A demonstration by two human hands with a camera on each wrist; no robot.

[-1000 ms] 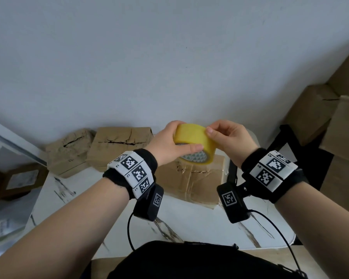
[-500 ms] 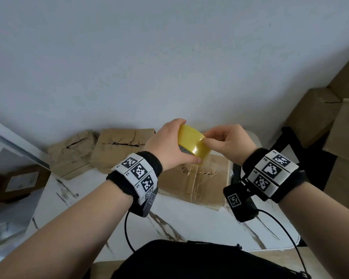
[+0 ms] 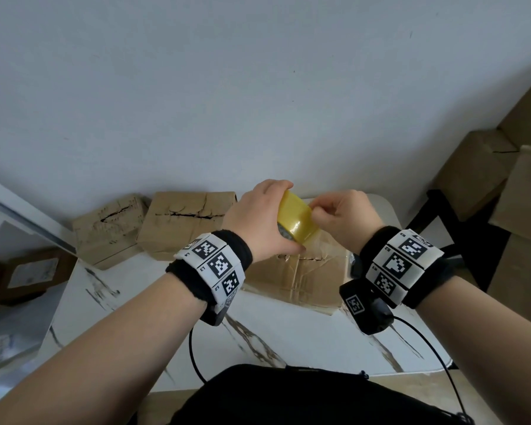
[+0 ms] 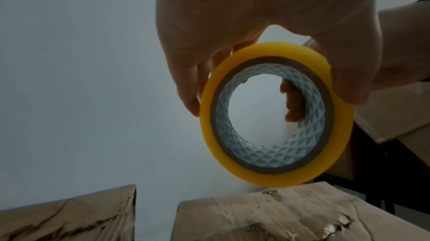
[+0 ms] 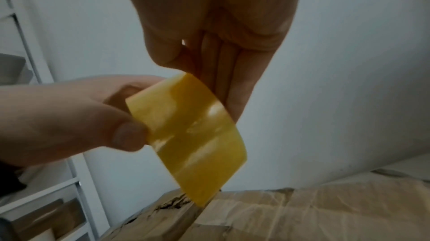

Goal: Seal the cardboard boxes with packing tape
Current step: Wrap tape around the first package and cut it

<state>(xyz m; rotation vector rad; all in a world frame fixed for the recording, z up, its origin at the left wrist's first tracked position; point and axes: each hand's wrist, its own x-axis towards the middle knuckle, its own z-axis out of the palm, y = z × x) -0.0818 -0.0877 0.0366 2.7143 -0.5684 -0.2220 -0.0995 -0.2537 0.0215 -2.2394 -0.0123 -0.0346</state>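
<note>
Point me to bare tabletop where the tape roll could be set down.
Free: the white marble table in front of the two back boxes, left of the near box, below the left hand; also the near-edge strip ahead of that box. Crowded: back edge and right side, taken by boxes.

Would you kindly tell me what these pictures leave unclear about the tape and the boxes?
- Tape roll: loose end, head view, hidden by right hand.
- Nearest box: top seam, head view, partly covered by left hand.
- Boxes on the right: cut off by the frame edge.
</note>
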